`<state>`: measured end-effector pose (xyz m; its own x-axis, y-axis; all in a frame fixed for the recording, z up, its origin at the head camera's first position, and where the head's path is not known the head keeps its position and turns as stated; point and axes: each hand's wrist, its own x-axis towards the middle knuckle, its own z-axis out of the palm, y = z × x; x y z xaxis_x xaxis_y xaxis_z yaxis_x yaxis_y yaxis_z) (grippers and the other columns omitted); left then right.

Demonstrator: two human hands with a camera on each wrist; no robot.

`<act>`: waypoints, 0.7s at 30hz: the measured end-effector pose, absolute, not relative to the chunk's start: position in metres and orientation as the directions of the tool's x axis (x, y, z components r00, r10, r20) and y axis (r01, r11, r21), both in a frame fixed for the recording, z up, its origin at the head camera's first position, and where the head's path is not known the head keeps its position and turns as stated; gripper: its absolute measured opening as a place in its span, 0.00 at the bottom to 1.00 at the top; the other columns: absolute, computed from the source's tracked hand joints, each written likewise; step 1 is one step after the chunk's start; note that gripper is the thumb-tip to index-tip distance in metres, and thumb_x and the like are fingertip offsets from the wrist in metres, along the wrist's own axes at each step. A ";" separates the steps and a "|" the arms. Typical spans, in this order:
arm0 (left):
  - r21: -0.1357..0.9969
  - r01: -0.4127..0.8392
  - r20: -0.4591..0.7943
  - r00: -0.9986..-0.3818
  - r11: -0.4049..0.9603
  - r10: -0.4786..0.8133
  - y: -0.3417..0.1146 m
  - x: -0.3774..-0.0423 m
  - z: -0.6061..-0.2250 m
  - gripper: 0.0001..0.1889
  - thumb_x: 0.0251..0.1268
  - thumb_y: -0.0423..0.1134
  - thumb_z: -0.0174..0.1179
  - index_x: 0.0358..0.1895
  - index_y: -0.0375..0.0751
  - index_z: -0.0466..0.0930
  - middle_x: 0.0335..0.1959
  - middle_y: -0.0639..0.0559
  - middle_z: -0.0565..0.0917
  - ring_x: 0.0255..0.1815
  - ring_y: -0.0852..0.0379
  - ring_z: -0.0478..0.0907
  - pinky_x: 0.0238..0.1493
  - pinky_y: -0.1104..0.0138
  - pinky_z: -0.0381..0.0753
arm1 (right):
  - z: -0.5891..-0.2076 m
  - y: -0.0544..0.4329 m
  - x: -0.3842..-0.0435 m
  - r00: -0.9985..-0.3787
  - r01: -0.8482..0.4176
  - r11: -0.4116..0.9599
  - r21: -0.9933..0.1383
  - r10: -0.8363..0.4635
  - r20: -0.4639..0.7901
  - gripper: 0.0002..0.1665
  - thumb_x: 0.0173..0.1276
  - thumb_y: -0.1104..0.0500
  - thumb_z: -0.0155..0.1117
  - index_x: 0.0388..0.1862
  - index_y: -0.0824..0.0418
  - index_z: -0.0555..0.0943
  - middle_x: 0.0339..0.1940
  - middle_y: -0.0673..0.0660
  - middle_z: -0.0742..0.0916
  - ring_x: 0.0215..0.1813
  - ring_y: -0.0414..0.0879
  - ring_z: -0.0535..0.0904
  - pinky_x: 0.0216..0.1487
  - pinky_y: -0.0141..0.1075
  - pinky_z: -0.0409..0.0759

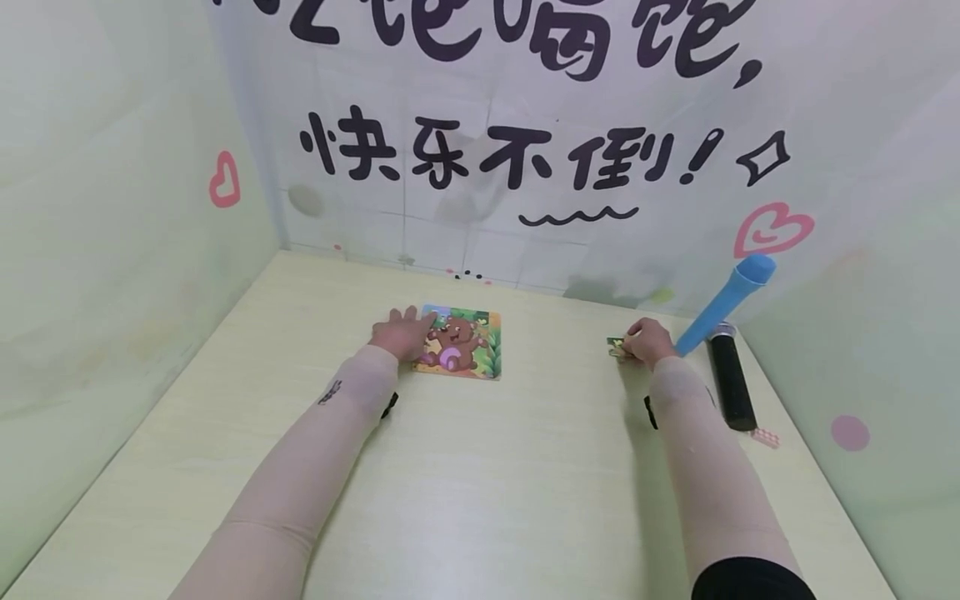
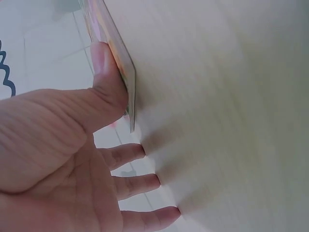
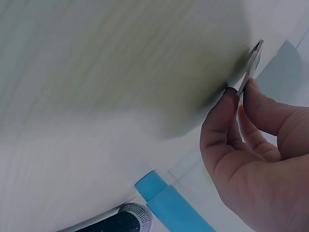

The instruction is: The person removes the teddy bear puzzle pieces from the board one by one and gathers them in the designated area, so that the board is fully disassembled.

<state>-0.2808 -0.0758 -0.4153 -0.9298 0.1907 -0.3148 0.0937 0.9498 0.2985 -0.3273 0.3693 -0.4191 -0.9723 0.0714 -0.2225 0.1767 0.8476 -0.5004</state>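
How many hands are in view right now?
2: the left hand rests its thumb on the bear picture board; farther right, the right hand pinches a small picture piece.

The place looks like a small screened-off booth, its pale tabletop boxed in by a light left wall with a pink heart, a light right wall, and a creased far wall carrying big black Chinese lettering, though what building holds it cannot be told.
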 end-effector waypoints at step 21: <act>0.279 0.108 -0.319 -0.927 0.954 0.198 -0.078 -0.280 -0.415 0.36 0.78 0.39 0.54 0.83 0.51 0.49 0.82 0.35 0.48 0.80 0.30 0.45 0.71 0.32 0.58 | -0.425 0.367 -0.331 -0.984 0.088 0.953 -0.289 0.039 -0.172 0.23 0.70 0.60 0.65 0.47 0.79 0.68 0.43 0.76 0.79 0.44 0.66 0.76 0.48 0.56 0.78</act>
